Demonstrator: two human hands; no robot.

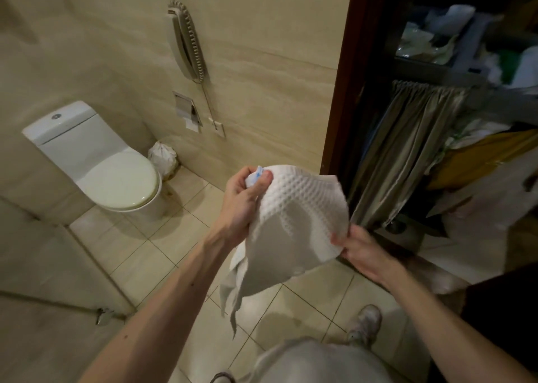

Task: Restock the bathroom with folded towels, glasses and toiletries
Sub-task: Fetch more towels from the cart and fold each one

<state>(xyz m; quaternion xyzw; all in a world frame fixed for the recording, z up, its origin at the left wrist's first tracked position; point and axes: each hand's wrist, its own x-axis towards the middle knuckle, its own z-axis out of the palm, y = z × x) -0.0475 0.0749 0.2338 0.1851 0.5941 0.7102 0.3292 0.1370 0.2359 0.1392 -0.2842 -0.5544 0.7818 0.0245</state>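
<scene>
While the white ceramic toilet sits far left, the left hand pinches the top corner of a white waffle-weave towel in mid-air. Its long axis slants down-right to the right hand gripping its edge, loose tail pointing floorward.

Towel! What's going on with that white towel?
A person stands in a tiled bathroom holding the white towel up with both hands. The left hand pinches its top corner by a small blue tag, and the right hand grips its lower edge. The towel is open and hanging, not yet folded. A toilet with its lid shut stands to the left, and a loaded cart is in the doorway.
</scene>
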